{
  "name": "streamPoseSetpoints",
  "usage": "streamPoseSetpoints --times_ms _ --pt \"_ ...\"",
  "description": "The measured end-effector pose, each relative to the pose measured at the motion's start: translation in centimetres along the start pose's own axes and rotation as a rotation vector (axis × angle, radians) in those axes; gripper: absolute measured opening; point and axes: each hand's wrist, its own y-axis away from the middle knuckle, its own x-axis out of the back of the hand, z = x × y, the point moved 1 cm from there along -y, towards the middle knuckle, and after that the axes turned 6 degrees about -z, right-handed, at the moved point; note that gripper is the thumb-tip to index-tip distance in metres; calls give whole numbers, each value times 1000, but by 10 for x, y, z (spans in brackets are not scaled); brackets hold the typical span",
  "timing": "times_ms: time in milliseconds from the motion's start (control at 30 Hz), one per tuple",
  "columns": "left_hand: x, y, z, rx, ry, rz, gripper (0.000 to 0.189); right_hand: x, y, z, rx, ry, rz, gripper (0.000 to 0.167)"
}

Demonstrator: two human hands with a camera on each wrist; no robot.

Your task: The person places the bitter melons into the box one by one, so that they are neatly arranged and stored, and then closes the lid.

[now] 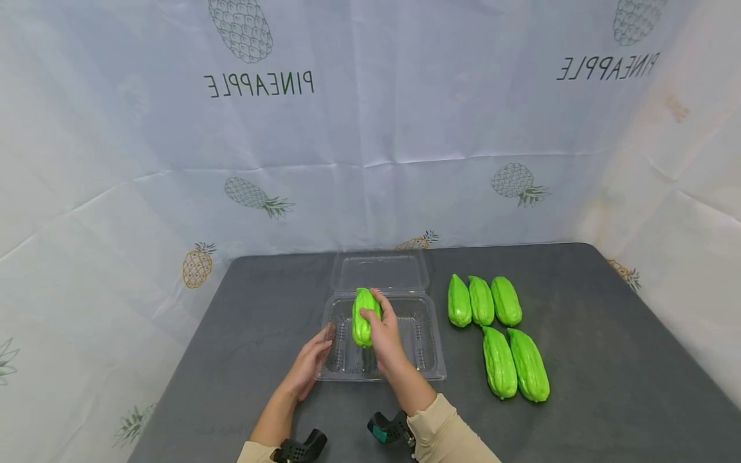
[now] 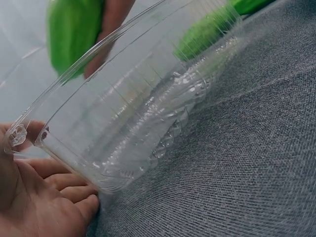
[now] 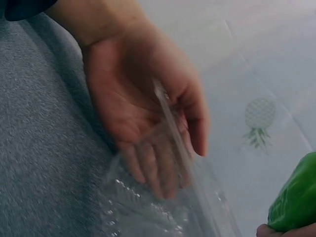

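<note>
A clear plastic clamshell container (image 1: 435, 350) lies on the dark table with its lid (image 1: 379, 273) folded back. My right hand (image 1: 386, 334) grips a glossy green, lengthwise-ridged bitter melon (image 1: 362, 318) above the container's base; in the left wrist view this bitter melon (image 2: 74, 34) shows beyond the near wall. At the base's left side, my left hand (image 1: 312, 360) holds the edge. Its thumb lies over the rim, and the fingers (image 3: 155, 163) stretch along the outside of the wall. Ribbed compartments line the container's bottom.
Several more green bitter melons (image 1: 500, 363) lie in two rows on the table (image 1: 602, 360), right of the container. Behind the table's far edge hangs a pale curtain (image 1: 370, 128) printed with pineapples. More of this fabric borders the left and right.
</note>
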Motion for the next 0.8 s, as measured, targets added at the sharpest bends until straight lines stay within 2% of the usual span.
streamPoseSetpoints --times_ms 267,633,800 --pt "1 -1 -1 47 -29 7 62 -19 -2 3 -23 51 -54 52" --pt "2 1 -1 53 -16 -27 68 -33 -5 13 -58 79 -51 55" --pt "3 2 0 51 -13 -43 70 -36 -8 18 -119 129 -63 56"
